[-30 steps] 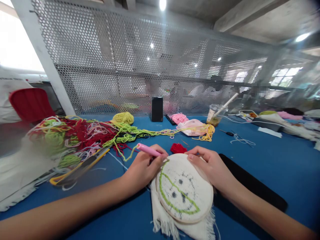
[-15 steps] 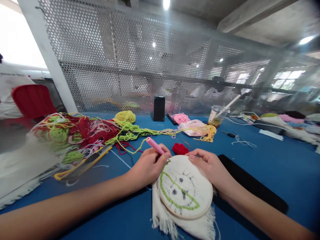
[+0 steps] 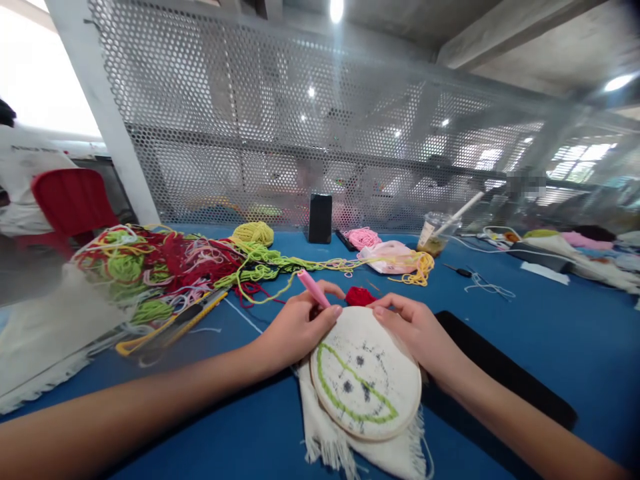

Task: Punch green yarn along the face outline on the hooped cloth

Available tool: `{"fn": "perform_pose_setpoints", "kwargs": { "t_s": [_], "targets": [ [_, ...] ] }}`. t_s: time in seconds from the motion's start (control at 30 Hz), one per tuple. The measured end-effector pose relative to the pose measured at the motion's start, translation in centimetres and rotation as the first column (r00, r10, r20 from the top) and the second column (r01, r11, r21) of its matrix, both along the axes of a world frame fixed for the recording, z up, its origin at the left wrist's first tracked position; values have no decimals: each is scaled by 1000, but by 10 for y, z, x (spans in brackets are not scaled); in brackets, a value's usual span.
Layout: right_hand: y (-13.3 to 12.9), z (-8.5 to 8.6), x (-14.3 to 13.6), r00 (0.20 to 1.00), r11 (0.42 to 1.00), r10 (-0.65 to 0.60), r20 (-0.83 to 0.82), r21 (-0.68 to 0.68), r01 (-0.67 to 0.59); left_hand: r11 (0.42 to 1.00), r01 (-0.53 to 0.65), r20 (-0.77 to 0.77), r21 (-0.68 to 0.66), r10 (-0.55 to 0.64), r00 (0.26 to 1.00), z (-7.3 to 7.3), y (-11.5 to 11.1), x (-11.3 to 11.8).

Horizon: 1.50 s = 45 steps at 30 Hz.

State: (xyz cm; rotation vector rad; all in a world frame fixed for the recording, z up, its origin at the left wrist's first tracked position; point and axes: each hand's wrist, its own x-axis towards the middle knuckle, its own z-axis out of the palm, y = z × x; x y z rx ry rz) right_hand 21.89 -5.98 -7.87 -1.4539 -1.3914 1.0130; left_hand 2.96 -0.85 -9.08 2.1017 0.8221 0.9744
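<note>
Embroidery hoop [image 3: 367,437]: tilted between both hands, fringed white cloth [image 3: 395,353] clamped in it, probably to keep the surface taut.
Left hand [image 3: 297,330]: at the hoop's upper-left rim, fingers wrapped around a pink punch needle [image 3: 314,289]; tip hidden.
Right hand [image 3: 415,327]: thumb and fingers pinch the hoop's upper-right rim, apparently to steady it.
Green yarn [image 3: 274,297]: slack, leaves the needle's top leftward of the hoop; looseness likely eases feeding.
Plastic cup [image 3: 426,233]: beyond hoop, to its right; straw and brownish contents inside.
Plastic bag [image 3: 394,247]: beyond hoop; contents cannot be told.
</note>
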Motion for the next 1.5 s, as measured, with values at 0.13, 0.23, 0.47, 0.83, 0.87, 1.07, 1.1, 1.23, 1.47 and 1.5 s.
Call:
{"fn": "perform_pose_setpoints", "kwargs": {
  "t_s": [0.13,0.23,0.47,0.83,0.87,1.07,1.1,1.23,1.47,1.5],
  "targets": [
    [1,-3,4,999,999,-26,-37,-48,24,989,-100,142,-112,115,983,-1,1,-2],
    [1,-3,4,999,999,-35,-29,-38,34,986,-88,167,-145,112,979,-3,0,-3],
    [1,-2,3,999,999,-31,-22,-31,30,989,-57,101,-133,71,992,0,-4,-3],
    [1,-3,4,1000,999,-27,-1,-28,27,994,-62,83,-91,70,994,-3,-3,-4],
    [1,-3,4,1000,999,-24,7,-23,25,995,-65,70,-69,70,995,-2,-3,-3],
    [-3,-1,4,993,999,2,121,53,-8,996,25,-28,91,-23,999,2,-6,0],
    [-5,0,3,991,998,1,132,57,-9,995,40,-31,92,-38,999,2,-6,0],
    [-7,2,0,990,996,27,139,79,-39,997,63,-42,38,-62,997,0,-3,2],
    [-3,-1,-2,993,996,30,111,83,-40,997,81,-28,-3,-81,996,3,-3,4],
    [-2,-2,-1,994,997,23,107,71,-30,997,69,-2,-23,-69,998,4,-4,4]
  ]
}}
